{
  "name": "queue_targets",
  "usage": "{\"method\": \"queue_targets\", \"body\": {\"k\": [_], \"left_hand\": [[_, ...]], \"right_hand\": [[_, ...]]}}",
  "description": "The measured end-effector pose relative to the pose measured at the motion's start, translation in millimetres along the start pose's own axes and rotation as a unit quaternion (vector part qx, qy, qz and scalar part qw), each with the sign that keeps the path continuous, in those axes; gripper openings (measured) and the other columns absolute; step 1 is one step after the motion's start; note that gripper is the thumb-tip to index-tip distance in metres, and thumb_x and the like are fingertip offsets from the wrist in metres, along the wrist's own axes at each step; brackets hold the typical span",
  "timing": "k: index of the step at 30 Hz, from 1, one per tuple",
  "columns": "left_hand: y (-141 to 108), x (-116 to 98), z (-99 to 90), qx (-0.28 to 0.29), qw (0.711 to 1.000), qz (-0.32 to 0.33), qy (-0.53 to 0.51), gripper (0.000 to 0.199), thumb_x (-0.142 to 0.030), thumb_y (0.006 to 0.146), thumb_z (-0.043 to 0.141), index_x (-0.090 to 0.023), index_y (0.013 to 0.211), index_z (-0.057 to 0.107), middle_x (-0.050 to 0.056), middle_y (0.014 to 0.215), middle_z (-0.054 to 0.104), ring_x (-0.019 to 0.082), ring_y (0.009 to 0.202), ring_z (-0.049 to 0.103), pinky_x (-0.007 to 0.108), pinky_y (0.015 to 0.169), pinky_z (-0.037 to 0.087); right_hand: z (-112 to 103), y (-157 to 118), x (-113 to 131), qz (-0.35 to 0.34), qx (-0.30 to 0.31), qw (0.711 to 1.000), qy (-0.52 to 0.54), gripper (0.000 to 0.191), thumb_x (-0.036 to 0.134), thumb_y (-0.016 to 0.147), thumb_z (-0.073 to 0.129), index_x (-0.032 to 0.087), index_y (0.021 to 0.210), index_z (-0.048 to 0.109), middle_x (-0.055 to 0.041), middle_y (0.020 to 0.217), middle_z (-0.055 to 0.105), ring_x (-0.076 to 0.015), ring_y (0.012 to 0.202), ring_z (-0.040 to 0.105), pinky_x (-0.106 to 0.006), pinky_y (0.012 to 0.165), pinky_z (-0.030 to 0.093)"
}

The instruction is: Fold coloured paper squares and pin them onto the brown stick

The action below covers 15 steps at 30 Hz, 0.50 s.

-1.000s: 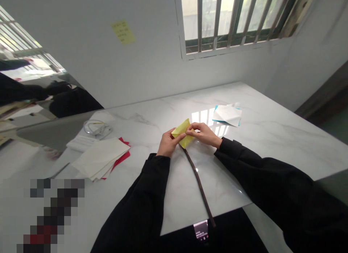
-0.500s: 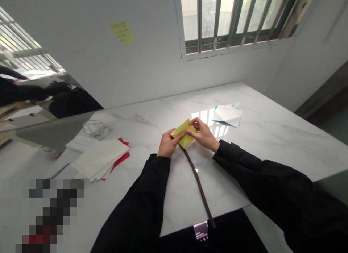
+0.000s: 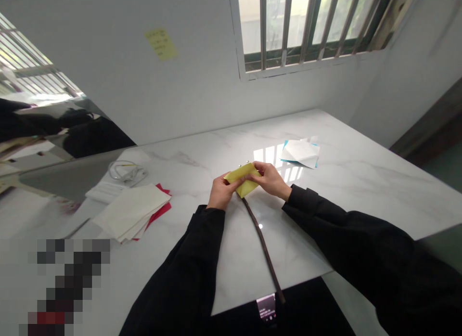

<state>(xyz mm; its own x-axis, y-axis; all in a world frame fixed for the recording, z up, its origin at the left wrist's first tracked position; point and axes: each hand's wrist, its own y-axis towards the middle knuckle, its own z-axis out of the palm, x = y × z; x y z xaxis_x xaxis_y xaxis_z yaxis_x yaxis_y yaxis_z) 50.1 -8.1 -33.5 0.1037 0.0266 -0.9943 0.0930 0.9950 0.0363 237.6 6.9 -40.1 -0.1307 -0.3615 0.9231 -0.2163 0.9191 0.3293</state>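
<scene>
Left hand [image 3: 218, 196]: pinches the left side of the yellow paper [image 3: 247, 187], thumb on top, fingers mostly hidden beneath. Right hand [image 3: 273, 182]: thumb on the paper's face, index finger bent at its far right edge, pinching that side. The yellow paper lies between the hands, folded and slightly tilted, near the middle of the table [image 3: 342, 182].

Caution: uneven thumb pressure may skew a crease or wrinkle the thin sheet. If the two pinches pull apart, the paper may tear; if either loosens, a folded flap may spring open. The thumbs hide part of the folds, so a misaligned edge could pass unnoticed.

The stick [image 3: 265, 249] begins at the paper's near corner and runs toward the person. Whether it is joined to the paper cannot be told. Its near end overhangs the table's near edge, above or beside a lit screen [image 3: 266, 308]; a forearm or body bump could swing it, jogging the paper or rolling the stick off.

Farther out, white and blue sheets [image 3: 301, 153] lie beyond the right hand, and white and red sheets [image 3: 132, 211] lie left of the left sleeve [image 3: 195, 249], near a cable [image 3: 126, 170]. Both piles are loose; a wide elbow sweep or a draught could scatter them.
</scene>
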Motion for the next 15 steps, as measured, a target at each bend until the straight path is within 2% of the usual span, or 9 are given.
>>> {"method": "queue_targets", "body": {"k": [6,15], "left_hand": [[-1.6,-4.3,2.2,-0.010,1.000,-0.018,-0.001,0.061,-0.048,0.051,0.100,-0.012,0.097,0.080,0.010,0.092,0.079,0.027,0.087,0.072,0.037,0.084,0.056],[-2.2,-5.5,0.7,-0.014,1.000,-0.022,0.009,0.055,-0.046,0.052,0.100,-0.012,0.091,0.080,0.008,0.085,0.077,0.022,0.077,0.069,0.033,0.075,0.053]], "right_hand": [[1.5,-0.5,-3.8,0.011,0.004,1.000,-0.005,0.022,0.040,0.086,0.074,0.019,0.087,0.068,-0.0020,0.080,0.069,-0.0188,0.077,0.062,-0.030,0.067,0.051],[1.9,-1.5,-1.6,0.009,0.002,1.000,-0.004,0.019,0.038,0.085,0.073,0.020,0.085,0.068,-0.0002,0.077,0.067,-0.0164,0.071,0.058,-0.029,0.066,0.048]]}}
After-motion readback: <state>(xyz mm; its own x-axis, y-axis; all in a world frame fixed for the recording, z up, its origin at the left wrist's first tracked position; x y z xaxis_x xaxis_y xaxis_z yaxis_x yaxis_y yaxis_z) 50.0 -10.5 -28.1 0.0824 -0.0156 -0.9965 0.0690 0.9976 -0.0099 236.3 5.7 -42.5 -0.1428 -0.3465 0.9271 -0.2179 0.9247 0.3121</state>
